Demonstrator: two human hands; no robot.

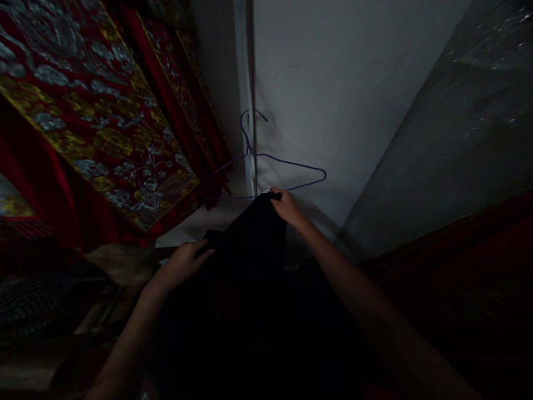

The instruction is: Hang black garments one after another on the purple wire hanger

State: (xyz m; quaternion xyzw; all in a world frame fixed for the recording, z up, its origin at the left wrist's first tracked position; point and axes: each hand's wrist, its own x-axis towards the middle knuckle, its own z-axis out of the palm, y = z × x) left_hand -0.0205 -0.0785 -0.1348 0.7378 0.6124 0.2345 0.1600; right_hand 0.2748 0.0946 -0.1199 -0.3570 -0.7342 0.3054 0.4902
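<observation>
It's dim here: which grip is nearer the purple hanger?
Right. The right grip is beside the purple hanger at its bottom; the left grip sits lower, farther left.

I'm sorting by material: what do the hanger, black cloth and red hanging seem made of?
Hanger: probably coated wire, being thin, bent and purple.
Black cloth: soft, matte-looking fabric, as it bunches and drapes; fibre unclear.
Red hanging: likely fabric, given its folds, with glinting silver and gold embroidery.

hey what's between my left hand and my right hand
The black cloth spans the stretch from your left hand to your right hand, as the head view shows.
</observation>
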